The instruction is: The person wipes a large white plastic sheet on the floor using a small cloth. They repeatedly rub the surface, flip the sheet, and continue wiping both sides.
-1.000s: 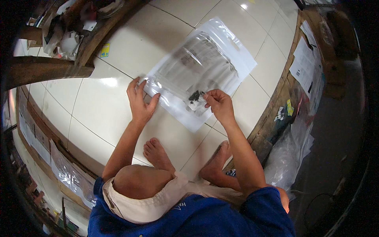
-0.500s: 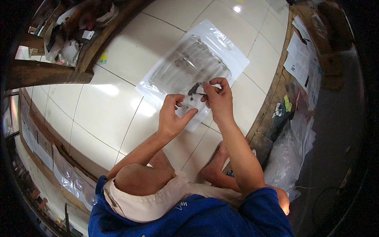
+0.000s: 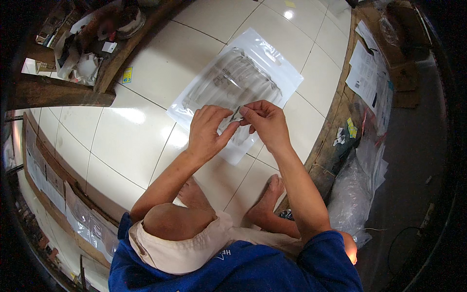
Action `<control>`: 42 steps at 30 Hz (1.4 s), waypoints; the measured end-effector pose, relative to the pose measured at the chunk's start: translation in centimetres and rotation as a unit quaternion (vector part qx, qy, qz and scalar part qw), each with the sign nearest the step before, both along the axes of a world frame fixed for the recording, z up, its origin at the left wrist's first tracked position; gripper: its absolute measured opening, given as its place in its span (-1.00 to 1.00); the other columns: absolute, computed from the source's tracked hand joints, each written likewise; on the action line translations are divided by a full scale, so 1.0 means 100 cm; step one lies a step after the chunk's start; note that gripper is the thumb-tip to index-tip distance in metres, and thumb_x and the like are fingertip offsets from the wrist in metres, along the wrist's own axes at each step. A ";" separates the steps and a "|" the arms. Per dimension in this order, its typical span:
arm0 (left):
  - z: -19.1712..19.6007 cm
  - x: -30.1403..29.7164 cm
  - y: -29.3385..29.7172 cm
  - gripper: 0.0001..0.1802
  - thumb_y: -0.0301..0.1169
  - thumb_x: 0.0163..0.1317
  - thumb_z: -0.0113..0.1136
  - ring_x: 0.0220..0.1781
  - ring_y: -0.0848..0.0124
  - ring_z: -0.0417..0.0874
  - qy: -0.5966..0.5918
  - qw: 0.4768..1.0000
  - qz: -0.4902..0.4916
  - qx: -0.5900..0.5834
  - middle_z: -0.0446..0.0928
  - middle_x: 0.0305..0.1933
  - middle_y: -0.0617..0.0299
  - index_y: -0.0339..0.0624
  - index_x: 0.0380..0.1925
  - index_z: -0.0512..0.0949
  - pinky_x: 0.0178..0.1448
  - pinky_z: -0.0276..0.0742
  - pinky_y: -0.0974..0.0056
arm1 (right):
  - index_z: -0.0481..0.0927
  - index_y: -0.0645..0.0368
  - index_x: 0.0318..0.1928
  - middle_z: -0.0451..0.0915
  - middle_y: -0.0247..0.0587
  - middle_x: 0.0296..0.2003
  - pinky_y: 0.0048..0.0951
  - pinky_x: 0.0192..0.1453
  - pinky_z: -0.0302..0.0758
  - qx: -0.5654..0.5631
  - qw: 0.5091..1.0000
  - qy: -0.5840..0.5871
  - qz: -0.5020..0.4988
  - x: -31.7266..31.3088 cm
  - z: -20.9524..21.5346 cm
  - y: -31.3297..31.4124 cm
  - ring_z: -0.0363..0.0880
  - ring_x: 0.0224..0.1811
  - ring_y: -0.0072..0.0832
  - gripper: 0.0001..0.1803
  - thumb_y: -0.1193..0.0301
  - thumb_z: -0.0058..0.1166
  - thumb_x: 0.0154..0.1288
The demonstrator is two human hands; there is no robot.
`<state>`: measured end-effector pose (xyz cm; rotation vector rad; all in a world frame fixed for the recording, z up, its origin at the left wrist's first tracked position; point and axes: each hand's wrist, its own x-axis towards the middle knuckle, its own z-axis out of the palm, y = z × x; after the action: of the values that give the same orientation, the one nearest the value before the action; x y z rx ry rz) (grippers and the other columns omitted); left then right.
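Observation:
My right hand [image 3: 269,122] pinches a small, thin dark-and-pale piece [image 3: 236,115] between thumb and fingers; its kind is too small to make out. Close beside it, my left hand [image 3: 210,130] has thumb and index finger apart, their tips near the left side of the piece. Beneath both hands, a white and clear plastic pouch [image 3: 278,85] with a handle slot lies on the tiled floor. Greyish, folded contents show through its clear face. My hands cover part of its near end.
Glossy white tiles [image 3: 131,155] surround the pouch. On the right, a wooden edge [image 3: 325,146] carries printed sheets [image 3: 362,73], yellow scraps [image 3: 351,128] and crumpled clear plastic [image 3: 352,190]. A wooden frame [image 3: 63,92] with clutter stands at upper left. My bare feet [image 3: 265,197] are close by.
My left hand has moved up and nearer to my right hand. The small piece in my right hand has turned and now appears narrower.

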<state>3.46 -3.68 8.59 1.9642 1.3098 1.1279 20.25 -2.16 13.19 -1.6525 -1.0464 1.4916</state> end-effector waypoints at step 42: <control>0.033 -0.030 0.016 -0.82 -0.36 0.18 0.27 -0.07 0.27 0.44 -0.030 0.972 -0.053 -0.229 0.48 -0.24 0.16 -0.25 -0.32 0.67 0.01 0.37 0.25 | 0.61 0.30 -0.18 0.66 -0.11 -0.40 -0.46 -0.31 0.49 0.127 0.990 -0.033 0.042 -0.020 -0.028 -0.030 0.62 -0.38 -0.45 -0.76 0.38 0.15 0.25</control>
<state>0.47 -2.12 11.93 1.6230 1.2802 0.7454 18.24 -5.19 10.41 -1.5035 -1.2983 1.3006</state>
